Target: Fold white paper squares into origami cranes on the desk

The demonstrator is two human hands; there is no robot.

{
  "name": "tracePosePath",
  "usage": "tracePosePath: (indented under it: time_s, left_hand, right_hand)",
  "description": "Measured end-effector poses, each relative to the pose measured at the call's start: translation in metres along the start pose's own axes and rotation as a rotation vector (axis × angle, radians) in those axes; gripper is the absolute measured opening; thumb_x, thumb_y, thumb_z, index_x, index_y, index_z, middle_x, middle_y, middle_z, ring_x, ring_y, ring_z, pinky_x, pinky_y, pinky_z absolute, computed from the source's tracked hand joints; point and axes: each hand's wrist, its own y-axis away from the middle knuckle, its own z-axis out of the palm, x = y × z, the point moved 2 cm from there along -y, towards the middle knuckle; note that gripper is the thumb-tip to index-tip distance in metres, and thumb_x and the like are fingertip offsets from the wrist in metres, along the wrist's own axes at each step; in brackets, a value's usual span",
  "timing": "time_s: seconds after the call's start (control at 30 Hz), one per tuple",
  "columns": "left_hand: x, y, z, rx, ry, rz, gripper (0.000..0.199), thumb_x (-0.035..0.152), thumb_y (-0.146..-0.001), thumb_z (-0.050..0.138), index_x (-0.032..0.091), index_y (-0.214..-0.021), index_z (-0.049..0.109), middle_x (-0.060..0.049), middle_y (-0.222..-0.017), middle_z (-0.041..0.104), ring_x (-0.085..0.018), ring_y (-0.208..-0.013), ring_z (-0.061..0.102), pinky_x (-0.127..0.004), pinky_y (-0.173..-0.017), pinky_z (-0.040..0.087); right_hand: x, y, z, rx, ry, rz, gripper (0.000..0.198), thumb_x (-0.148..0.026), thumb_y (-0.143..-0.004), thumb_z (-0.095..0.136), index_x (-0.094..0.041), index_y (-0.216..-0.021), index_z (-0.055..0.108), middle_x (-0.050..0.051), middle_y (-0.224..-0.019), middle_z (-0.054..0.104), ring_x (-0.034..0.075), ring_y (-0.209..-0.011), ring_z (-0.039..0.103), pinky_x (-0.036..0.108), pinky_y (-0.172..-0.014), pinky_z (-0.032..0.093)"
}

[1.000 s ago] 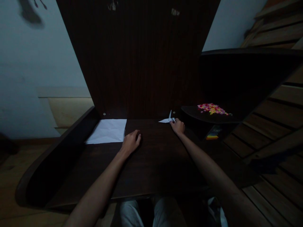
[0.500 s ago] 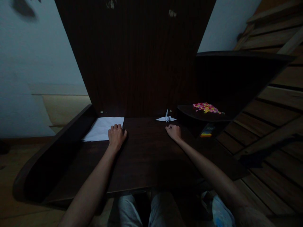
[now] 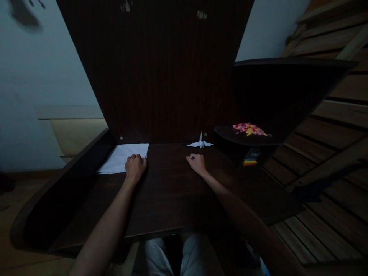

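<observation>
My left hand rests at the right edge of a white sheet of paper on the dark wooden desk. Its fingers curl down over the paper's corner, with the thumb at the edge. Near the desk's middle is my right hand, its fingers folded in and nothing visible in them. Just beyond it stands a folded white paper crane, wings spread and one point upright, apart from the hand.
A small raised shelf on the right carries a heap of small pink, red and yellow pieces. Below it is an item with a rainbow stripe. A tall back panel and a left side board bound the desk.
My right hand has moved left, away from below the crane. My left thumb has drawn in against the paper's edge. The view has shifted slightly.
</observation>
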Motion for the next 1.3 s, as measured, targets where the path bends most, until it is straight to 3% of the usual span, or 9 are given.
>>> tracePosePath:
  time_s: [0.2, 0.43, 0.57, 0.8, 1.03, 1.17, 1.3]
  left_hand:
    - [-0.001, -0.002, 0.002, -0.003, -0.01, -0.019, 0.041, 0.037, -0.089, 0.038, 0.01, -0.099, 0.068, -0.02, -0.104, 0.065, -0.034, -0.101, 0.057, -0.04, -0.077, 0.048]
    - [-0.001, 0.0, 0.0, 0.009, -0.02, -0.008, 0.043, 0.041, -0.089, 0.039, 0.011, -0.097, 0.069, -0.019, -0.102, 0.065, -0.034, -0.1, 0.057, -0.039, -0.076, 0.048]
    - [0.0, 0.0, 0.002, 0.061, -0.018, 0.011, 0.044, 0.042, -0.09, 0.039, 0.011, -0.094, 0.069, -0.019, -0.098, 0.065, -0.034, -0.097, 0.058, -0.039, -0.073, 0.048]
    - [0.01, 0.004, 0.001, 0.234, 0.011, 0.168, 0.035, 0.036, -0.092, 0.04, 0.013, -0.09, 0.067, -0.015, -0.093, 0.064, -0.03, -0.092, 0.058, -0.037, -0.073, 0.048]
    - [0.024, 0.01, 0.004, 0.322, 0.094, 0.404, 0.023, 0.03, -0.091, 0.045, 0.015, -0.086, 0.062, -0.014, -0.091, 0.062, -0.027, -0.087, 0.057, -0.037, -0.077, 0.049]
    - [0.034, 0.017, 0.001, 0.376, 0.182, 0.585, 0.02, 0.027, -0.091, 0.047, 0.014, -0.097, 0.061, -0.013, -0.093, 0.062, -0.026, -0.087, 0.056, -0.037, -0.077, 0.049]
    - [0.05, 0.03, -0.007, 0.43, 0.271, 0.75, 0.02, 0.027, -0.092, 0.048, 0.015, -0.102, 0.06, -0.01, -0.088, 0.062, -0.022, -0.079, 0.055, -0.035, -0.072, 0.048]
  right_hand:
    - [0.01, 0.002, -0.012, -0.012, 0.188, 0.018, 0.027, -0.028, -0.081, 0.056, -0.018, -0.056, 0.059, 0.006, -0.059, 0.062, 0.017, -0.057, 0.057, 0.028, -0.059, 0.037]
    - [0.038, -0.019, -0.033, 0.199, 0.254, 0.255, 0.012, -0.028, -0.08, 0.057, -0.019, -0.079, 0.064, 0.004, -0.076, 0.069, 0.017, -0.07, 0.062, 0.024, -0.061, 0.038]
    - [0.054, -0.032, -0.043, 0.262, 0.29, 0.367, 0.026, -0.038, -0.083, 0.058, -0.018, -0.097, 0.063, 0.009, -0.085, 0.071, 0.021, -0.08, 0.065, 0.026, -0.064, 0.04]
    - [0.064, -0.057, -0.04, 0.202, 0.335, 0.399, 0.04, -0.049, -0.086, 0.055, -0.017, -0.109, 0.063, 0.014, -0.099, 0.07, 0.025, -0.092, 0.065, 0.029, -0.07, 0.042]
    - [0.056, -0.068, -0.034, 0.259, 0.271, 0.312, 0.029, -0.034, -0.09, 0.048, -0.015, -0.092, 0.069, 0.016, -0.094, 0.071, 0.021, -0.082, 0.064, 0.027, -0.066, 0.038]
    - [0.038, -0.06, -0.033, 0.317, 0.014, 0.267, 0.026, -0.035, -0.08, 0.054, -0.016, -0.067, 0.066, 0.009, -0.072, 0.07, 0.018, -0.068, 0.06, 0.025, -0.061, 0.039]
    - [0.01, -0.04, -0.024, 0.259, -0.326, 0.288, 0.024, -0.035, -0.072, 0.057, -0.017, -0.057, 0.06, 0.001, -0.052, 0.062, 0.014, -0.051, 0.054, 0.023, -0.05, 0.037]
